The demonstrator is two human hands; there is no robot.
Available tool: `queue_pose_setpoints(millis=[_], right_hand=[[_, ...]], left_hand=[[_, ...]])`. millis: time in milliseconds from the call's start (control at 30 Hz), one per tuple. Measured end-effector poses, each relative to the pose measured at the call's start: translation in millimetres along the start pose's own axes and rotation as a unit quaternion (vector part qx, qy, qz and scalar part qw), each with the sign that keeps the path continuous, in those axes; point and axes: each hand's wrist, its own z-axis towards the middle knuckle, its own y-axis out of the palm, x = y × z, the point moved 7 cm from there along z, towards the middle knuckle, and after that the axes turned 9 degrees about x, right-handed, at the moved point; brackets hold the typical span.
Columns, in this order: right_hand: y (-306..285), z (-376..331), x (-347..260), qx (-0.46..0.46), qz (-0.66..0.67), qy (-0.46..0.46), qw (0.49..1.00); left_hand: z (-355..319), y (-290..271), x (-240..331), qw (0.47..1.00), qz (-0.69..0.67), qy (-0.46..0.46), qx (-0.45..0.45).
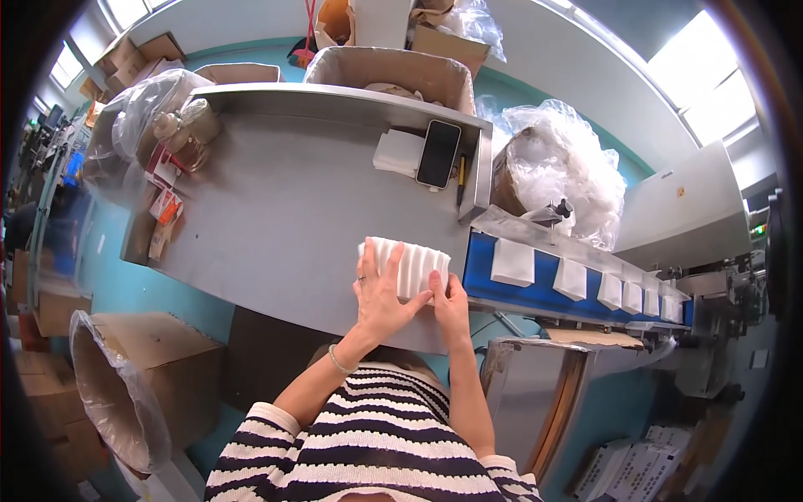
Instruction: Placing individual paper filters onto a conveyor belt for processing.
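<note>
A row of white folded tissues or cloths (411, 257), pressed side by side, rests at the near right part of the grey metal table (276, 192). My left hand (381, 293) lies over its left part, fingers stretched across the top and thumb toward the right. At the right end my right hand (449, 303) grips the row, its thumb on the near face. Just right of my hands runs a blue conveyor belt (544, 287) carrying several white folded pieces (513, 262) spaced along it.
A phone (438, 154), a white stack (398, 151) and a pen (461, 179) lie at the table's back right. A bottle (191, 153) stands far left. Raised metal edging (335, 99) bounds the back. A bag-lined carton (159, 368) stands lower left, and plastic bags (569, 167) bulge behind the conveyor.
</note>
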Motion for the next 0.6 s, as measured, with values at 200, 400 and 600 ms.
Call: queue_pose_setpoints(millis=[200, 400, 600], right_hand=[[-18.3, 5.3, 60.0, -0.010, 0.262, 0.194, 0.945], [-8.4, 6.8, 0.4, 0.022, -0.020, -0.048, 0.998], [-12.5, 1.1, 32.6, -0.057, 0.116, 0.143, 0.981]], left_hand=[[4.7, -6.8, -8.4, 0.996, 0.083, -0.044, 0.009], [-3.3, 11.6, -0.2, 0.998, -0.049, 0.032, 0.013], [-0.5, -2.7, -1.5, 0.999, 0.032, -0.022, 0.024]])
